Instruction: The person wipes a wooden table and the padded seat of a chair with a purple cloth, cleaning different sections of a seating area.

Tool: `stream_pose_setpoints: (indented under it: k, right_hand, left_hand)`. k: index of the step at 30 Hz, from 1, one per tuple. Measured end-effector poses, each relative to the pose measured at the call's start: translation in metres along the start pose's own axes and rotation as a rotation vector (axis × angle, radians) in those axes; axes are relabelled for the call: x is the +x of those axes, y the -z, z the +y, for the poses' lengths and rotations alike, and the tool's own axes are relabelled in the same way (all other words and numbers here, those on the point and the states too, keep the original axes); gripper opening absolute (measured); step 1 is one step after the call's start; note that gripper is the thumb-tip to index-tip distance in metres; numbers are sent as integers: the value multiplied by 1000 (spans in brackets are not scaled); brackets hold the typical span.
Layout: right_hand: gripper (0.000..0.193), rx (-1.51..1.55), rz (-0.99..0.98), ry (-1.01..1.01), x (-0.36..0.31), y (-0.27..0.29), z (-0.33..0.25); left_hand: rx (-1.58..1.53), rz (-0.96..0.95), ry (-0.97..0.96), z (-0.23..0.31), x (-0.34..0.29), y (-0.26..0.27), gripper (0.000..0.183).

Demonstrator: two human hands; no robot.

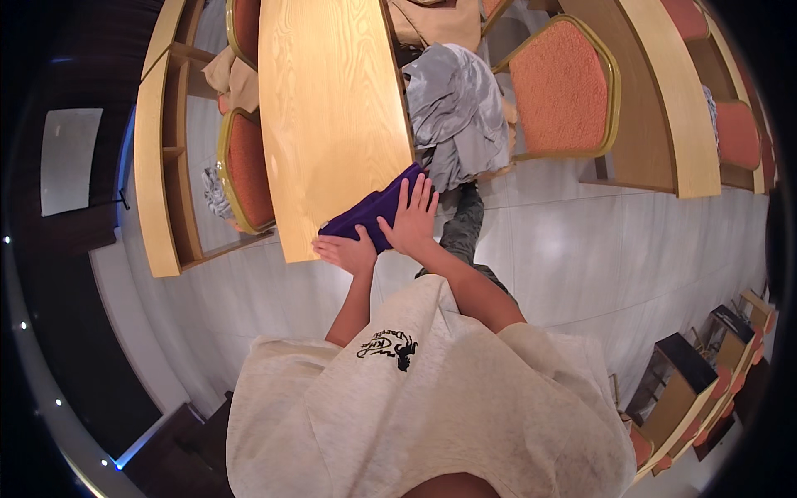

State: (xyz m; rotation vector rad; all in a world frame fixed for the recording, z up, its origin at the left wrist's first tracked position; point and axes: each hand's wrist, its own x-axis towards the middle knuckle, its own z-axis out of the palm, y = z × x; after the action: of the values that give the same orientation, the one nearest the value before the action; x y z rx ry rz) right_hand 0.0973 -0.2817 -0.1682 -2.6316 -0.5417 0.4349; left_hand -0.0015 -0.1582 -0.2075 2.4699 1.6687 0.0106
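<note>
A: What are the hands doing?

B: Both are resting on a folded purple cloth (pixel 365 214), which is lying aslant across the near end of a pale wooden table (pixel 332 108), its right end reaching the table's right edge.

A: How is the right hand (pixel 412 226) standing?

B: It is spreading wide, fingers fanning apart and pointing away from the wearer over the cloth's right part.

A: And the left hand (pixel 349 252)?

B: It is lying open at the cloth's near left part, its fingers running close together toward the left and its thumb pointing up over the purple fabric. Neither hand is gripping a fold that I can see, though the palms are hiding what is under them.

A: What is sitting around them?

B: A heap of shiny grey fabric (pixel 457 108) is bulging just beside the table's right edge, and an orange-backed chair (pixel 564 91) is standing to the right of that.
</note>
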Motion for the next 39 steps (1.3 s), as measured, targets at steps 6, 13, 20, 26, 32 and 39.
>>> stream_pose_setpoints:
  k: [6,13,20,26,32,39]
  right_hand:
    - [105,-4,1,-111,-12,-17,-41]
    - [103,-85,48,-116,21,-16,-56]
    - [106,-77,185,26,147,-23,-89]
    - [108,-86,341,-4,296,-20,-133]
    - [99,-119,414,61,461,-9,-164]
    - [94,-305,326,-26,524,4,-186]
  left_hand:
    - [7,23,51,-12,30,3,115]
    - [81,3,128,15,59,10,110]
    - [38,91,-121,60,178,12,104]
    - [-137,158,-318,156,335,14,104]
    - [-132,129,-446,269,483,12,100]
    - [-234,174,-380,315,526,18,97]
